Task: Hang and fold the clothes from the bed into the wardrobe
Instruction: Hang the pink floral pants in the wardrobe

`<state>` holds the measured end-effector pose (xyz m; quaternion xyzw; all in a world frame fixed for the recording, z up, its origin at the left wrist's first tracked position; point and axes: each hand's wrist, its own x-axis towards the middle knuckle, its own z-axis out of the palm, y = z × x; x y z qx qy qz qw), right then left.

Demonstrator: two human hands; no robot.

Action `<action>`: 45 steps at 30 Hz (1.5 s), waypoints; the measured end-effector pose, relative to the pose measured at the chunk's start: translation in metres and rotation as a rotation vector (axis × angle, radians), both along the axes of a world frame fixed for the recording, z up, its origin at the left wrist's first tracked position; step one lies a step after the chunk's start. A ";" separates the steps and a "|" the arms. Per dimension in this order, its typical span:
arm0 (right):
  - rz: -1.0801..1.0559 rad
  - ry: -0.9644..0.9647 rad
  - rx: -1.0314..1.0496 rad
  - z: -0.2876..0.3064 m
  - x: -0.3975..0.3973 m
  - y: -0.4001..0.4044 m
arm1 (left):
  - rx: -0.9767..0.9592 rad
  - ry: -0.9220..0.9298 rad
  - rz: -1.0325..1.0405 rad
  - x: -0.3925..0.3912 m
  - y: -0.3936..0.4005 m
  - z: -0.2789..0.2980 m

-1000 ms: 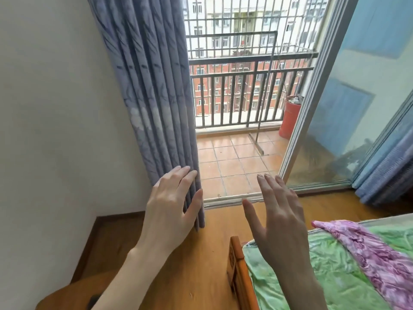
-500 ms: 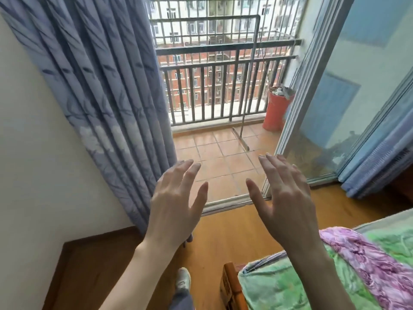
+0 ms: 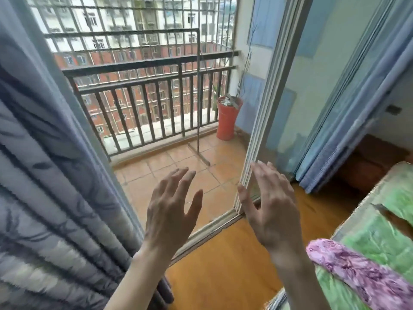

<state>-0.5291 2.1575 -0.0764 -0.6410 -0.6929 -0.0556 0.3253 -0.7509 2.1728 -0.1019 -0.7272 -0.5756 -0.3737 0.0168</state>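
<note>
Both hands are up in front of me, apart from each other, and neither holds anything. Far left, the curtain [image 3: 51, 175] hangs in folds and fills that side; my left forearm passes just beside its lower edge, contact unclear. Left hand [image 3: 172, 209] is raised palm-forward, fingers straight and slightly spread, over the view of the balcony tiles [image 3: 169, 166]. Behind it stand the railing [image 3: 145, 101] and a thin metal stand [image 3: 198, 97], with an orange bin [image 3: 228, 118] in the balcony corner. Right hand [image 3: 271, 205] is raised the same way, fingers loose and straight, in front of the sliding door frame [image 3: 266, 108]; I can't tell if the thumb touches the frame. Bottom right is the bed [image 3: 375, 229] with its green sheet, and a purple patterned cloth [image 3: 357, 271] lies on it near my right forearm. That's the only clothing I can see. No wardrobe in view.

My read: task barely started, nothing picked up yet. To do this step well I'd turn right and look down at the bed, lower the right hand to the cloth, then grip an edge rather than bunch the middle so it shakes out flat for folding or hanging. Keep the left arm off the curtain so it doesn't snag.
</note>
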 end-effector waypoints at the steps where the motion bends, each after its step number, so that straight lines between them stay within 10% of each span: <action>1: -0.033 0.000 -0.004 0.000 0.003 0.008 | -0.006 0.000 -0.024 0.003 0.014 0.000; 24: -0.696 0.056 0.063 -0.033 0.220 0.159 | 0.040 0.100 -0.683 0.264 0.291 0.001; 45: -1.475 0.118 -0.065 -0.060 0.415 0.093 | 0.090 0.112 -1.506 0.621 0.309 -0.016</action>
